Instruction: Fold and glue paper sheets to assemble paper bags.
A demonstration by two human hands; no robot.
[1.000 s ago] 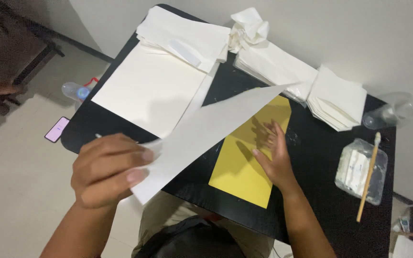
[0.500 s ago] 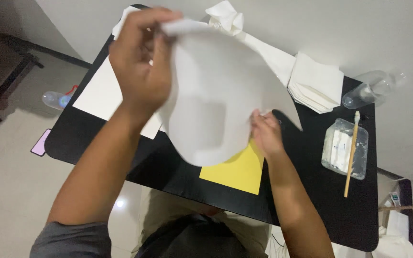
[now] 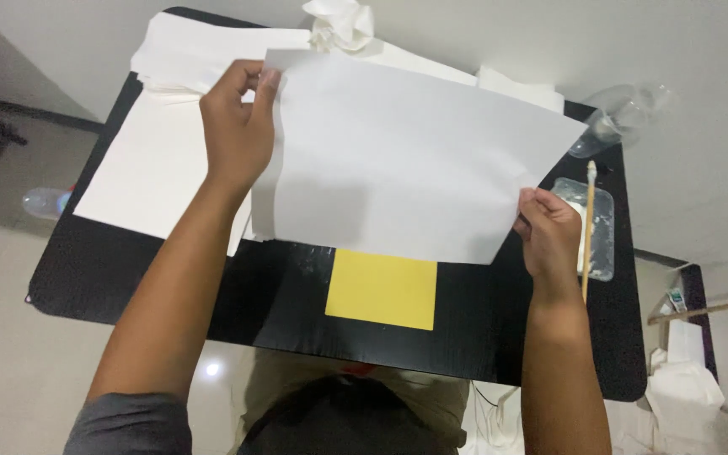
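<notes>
A big white sheet [image 3: 398,160] was pinched by the left hand [image 3: 236,135] and the right hand [image 3: 548,232], now spread flat above the counter [image 3: 212,286]. Earlier it was bent. Below it, yellow paper [image 3: 382,289] was left lying.

Two bare forearms reach forward from the bottom of the view, raised and well apart. The left hand [image 3: 236,135] is held higher and farther out, its fingers [image 3: 250,84] curled with the thumb pressed against them in a pinch. The right hand [image 3: 549,232] sits lower, knuckles up, its fingers [image 3: 526,206] also closed in a pinch. A grey sleeve covers the left upper arm.
</notes>
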